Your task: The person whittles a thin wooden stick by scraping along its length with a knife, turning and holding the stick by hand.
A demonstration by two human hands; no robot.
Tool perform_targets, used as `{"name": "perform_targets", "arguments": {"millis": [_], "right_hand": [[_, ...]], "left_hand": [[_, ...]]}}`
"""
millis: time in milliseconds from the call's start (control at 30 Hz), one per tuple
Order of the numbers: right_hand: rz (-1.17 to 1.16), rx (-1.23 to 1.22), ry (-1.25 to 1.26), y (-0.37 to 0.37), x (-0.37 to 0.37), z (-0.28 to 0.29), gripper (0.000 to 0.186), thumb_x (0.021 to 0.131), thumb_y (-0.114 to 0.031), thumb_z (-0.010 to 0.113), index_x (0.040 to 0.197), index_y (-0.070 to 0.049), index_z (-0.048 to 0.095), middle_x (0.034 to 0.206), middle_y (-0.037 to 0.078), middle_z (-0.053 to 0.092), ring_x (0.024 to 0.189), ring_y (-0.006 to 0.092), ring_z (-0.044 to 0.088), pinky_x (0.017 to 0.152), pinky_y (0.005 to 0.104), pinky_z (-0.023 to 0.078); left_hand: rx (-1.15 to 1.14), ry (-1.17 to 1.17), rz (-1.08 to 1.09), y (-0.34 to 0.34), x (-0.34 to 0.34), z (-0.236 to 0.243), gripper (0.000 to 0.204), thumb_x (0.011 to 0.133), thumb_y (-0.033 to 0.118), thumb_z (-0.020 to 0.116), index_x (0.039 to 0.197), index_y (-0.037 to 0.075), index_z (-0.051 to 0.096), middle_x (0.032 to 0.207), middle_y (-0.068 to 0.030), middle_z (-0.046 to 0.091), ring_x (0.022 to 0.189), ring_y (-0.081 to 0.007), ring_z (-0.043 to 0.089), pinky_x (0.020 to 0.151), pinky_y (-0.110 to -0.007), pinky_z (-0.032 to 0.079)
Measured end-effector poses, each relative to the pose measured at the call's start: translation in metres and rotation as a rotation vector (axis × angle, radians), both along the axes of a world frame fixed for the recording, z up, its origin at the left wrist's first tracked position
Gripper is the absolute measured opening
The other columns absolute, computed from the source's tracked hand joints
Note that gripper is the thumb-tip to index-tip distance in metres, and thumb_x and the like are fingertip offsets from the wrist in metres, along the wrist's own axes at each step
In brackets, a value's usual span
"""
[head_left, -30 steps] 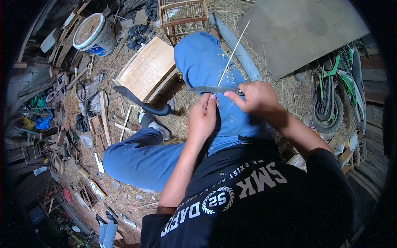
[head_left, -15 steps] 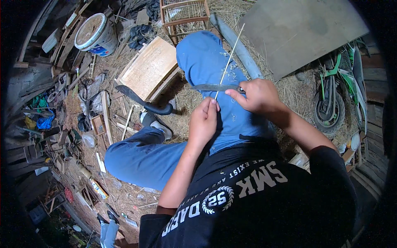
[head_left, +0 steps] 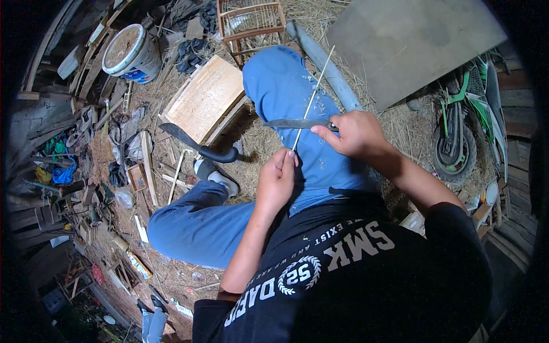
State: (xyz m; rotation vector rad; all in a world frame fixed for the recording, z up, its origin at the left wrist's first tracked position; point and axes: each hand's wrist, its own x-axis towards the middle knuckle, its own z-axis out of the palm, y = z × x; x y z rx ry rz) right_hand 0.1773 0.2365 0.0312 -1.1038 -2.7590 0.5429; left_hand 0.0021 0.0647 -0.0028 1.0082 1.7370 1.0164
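Observation:
My left hand [head_left: 275,178] is closed in a pinch round the near end of a thin pale stick [head_left: 314,94]. The stick slants away over my blue-trousered thigh, its far end past the knee. In my right hand [head_left: 359,132] is the handle of a knife [head_left: 294,123], whose dark blade points left and lies across the stick a little beyond my left fingers. Small pale shavings dot the trouser leg around the blade. A dark curved machete [head_left: 197,144] with a black handle rests beside my foot, its tip against a wooden block.
Left of my knee is the pale wooden block [head_left: 203,97]. A small wooden cage [head_left: 251,26] and a grey pipe [head_left: 326,66] lie ahead. A white bucket [head_left: 132,52] is far left among scrap wood. On the right are a flat board [head_left: 417,48] and a green-and-white motorbike [head_left: 460,126].
My left hand has drawn back slightly toward me and left with the stick, so more stick shows between it and the blade. The right hand and knife have barely moved.

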Motion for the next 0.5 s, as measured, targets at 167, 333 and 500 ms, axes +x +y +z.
{"name": "perform_targets", "arguments": {"millis": [167, 333, 500], "right_hand": [[-0.096, -0.040, -0.007, 0.006, 0.006, -0.005, 0.062, 0.099, -0.057, 0.064, 0.068, -0.004, 0.068, 0.061, 0.021, 0.063, 0.062, 0.0446, 0.067, 0.059, 0.0510, 0.053], [-0.087, -0.046, -0.052, 0.011, 0.011, -0.004, 0.068, 0.099, -0.064, 0.058, 0.071, -0.004, 0.072, 0.065, 0.021, 0.067, 0.066, 0.0440, 0.070, 0.063, 0.0527, 0.055], [-0.017, -0.088, -0.099, 0.003, -0.003, 0.008, 0.067, 0.099, -0.064, 0.059, 0.071, -0.004, 0.072, 0.067, 0.022, 0.068, 0.066, 0.0448, 0.069, 0.065, 0.0535, 0.055]], "left_hand": [[-0.031, 0.046, -0.025, -0.074, -0.013, 0.005, 0.030, 0.112, 0.019, 0.049, 0.090, 0.001, 0.059, 0.073, -0.0096, 0.055, 0.070, -0.0159, 0.053, 0.069, -0.034, 0.045], [-0.104, -0.039, -0.046, -0.065, -0.015, 0.021, 0.030, 0.113, 0.020, 0.048, 0.089, 0.002, 0.057, 0.074, -0.0057, 0.053, 0.072, -0.0137, 0.051, 0.070, -0.032, 0.044], [-0.030, -0.195, -0.042, 0.009, -0.003, 0.009, 0.032, 0.113, 0.020, 0.047, 0.089, 0.002, 0.057, 0.074, -0.0028, 0.051, 0.071, -0.0123, 0.049, 0.070, -0.030, 0.043]]}}
